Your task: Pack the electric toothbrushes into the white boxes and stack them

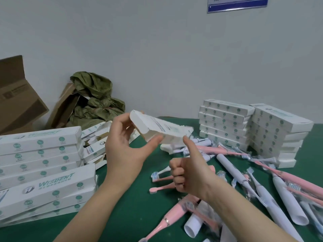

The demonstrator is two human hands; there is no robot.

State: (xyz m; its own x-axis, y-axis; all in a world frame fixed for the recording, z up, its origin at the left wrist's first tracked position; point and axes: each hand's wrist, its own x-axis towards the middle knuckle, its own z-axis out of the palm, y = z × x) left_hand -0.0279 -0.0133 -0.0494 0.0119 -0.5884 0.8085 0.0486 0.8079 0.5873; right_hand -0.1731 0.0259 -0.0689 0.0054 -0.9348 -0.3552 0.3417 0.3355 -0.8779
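Box: white, long, held in the air above the green desk, tilted, with the near end up and to the left and the far end down and to the right. Flap at the near end stands open.

Left hand: holds the box at its near end. Thumb presses the lower side and the fingers wrap round the back.

Right hand: below the box. Its fingers are curled tight into the palm, with nothing visible inside them. Thumb is raised, its tip at the lower edge of the box, about mid-length.

Toothbrushes: loose heap on the desk under and to the right of both hands. Pink and white handles are mixed, and several are in clear wrappers. One pink toothbrush lies near the right forearm. Two small brush heads are just left of the right fist.

Left stack: white boxes with green print, piled unevenly at the left edge of the desk. More lie loose behind it.

Right stacks: two neat piles of the same boxes side by side at the back right. The nearer pile is the taller.

Background: brown carton with open flaps at far left. Crumpled green wrapping lies against the pale wall. Blue-framed notice is at top right, its text unreadable.
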